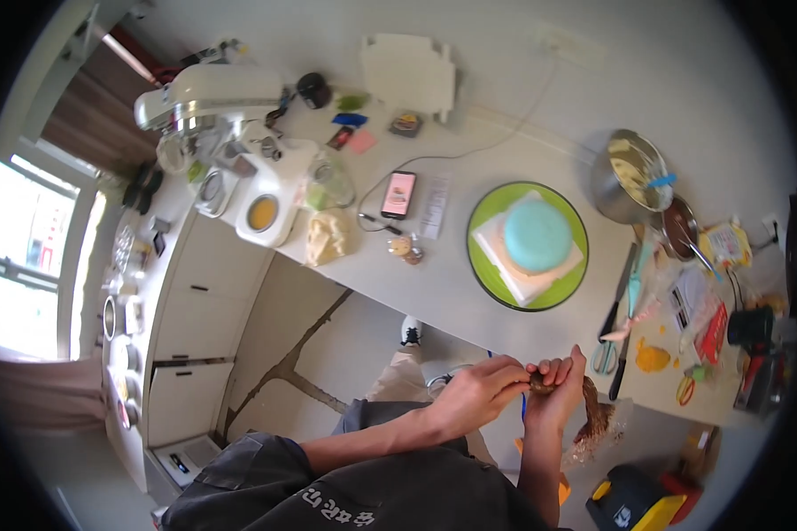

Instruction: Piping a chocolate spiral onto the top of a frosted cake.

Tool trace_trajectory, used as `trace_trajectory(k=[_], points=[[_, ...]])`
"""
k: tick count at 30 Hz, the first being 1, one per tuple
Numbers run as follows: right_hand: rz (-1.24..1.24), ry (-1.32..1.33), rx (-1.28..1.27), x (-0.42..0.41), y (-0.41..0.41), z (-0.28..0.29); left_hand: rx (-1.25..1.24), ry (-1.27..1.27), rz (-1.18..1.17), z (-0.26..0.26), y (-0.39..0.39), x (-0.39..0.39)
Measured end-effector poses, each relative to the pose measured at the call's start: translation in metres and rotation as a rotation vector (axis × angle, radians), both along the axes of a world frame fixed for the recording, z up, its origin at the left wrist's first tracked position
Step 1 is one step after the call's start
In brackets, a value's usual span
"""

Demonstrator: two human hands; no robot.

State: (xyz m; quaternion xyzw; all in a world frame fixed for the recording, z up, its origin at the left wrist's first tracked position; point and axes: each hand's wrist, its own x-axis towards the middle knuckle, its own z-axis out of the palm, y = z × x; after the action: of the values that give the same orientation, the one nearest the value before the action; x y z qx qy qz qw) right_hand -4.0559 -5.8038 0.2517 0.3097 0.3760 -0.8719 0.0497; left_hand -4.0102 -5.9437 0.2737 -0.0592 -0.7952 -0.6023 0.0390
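Note:
My right hand (pixel 552 391) is wrapped around a clear plastic piping bag (pixel 596 415) with brown filling, at the table's front edge. The bag's loose, brown-smeared end hangs out past the wrist side of the hand. The fingers of my left hand (pixel 481 390) pinch the bag's other end, which is partly hidden by both hands. Beyond them, a round pale blue cake (pixel 538 235) sits on a white square board (pixel 526 292) on a green turntable (pixel 481 265).
A steel bowl of pale cream (pixel 604 192) and a bowl of brown mixture (pixel 679 226) stand at the back right. Knives (pixel 616 312), scissors (pixel 604 358) and an orange smear (pixel 652 358) lie nearer. Leftward are a phone (pixel 398 194), a kitchen scale (pixel 285 226) and a stand mixer (pixel 226 89).

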Motion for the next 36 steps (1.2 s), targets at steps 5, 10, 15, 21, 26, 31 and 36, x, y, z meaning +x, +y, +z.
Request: trace_trajectory(k=[5, 10, 15, 21, 26, 31, 36], points=[[0.067, -0.021, 0.069, -0.002, -0.005, 0.004, -0.109, 0.015, 0.027, -0.006, 0.004, 0.007], [0.054, -0.013, 0.078, -0.007, -0.008, 0.012, -0.094, -0.184, -0.01, 0.004, 0.0, -0.001], [0.003, 0.025, 0.138, -0.016, -0.016, 0.026, 0.507, -0.442, -0.017, -0.004, -0.01, -0.018], [-0.098, 0.133, 0.035, -0.032, -0.031, 0.046, 0.897, -0.473, -0.051, 0.002, -0.031, -0.044], [-0.272, 0.166, 0.079, -0.051, -0.067, 0.076, 1.06, -0.418, -0.093, 0.003, -0.046, -0.065], [-0.121, 0.306, 0.181, -0.054, -0.055, 0.058, 1.098, -0.326, -0.222, 0.002, -0.057, -0.084], [-0.191, 0.258, 0.049, -0.067, -0.07, 0.066, 0.795, -0.206, -0.224, -0.004, -0.076, -0.103]])
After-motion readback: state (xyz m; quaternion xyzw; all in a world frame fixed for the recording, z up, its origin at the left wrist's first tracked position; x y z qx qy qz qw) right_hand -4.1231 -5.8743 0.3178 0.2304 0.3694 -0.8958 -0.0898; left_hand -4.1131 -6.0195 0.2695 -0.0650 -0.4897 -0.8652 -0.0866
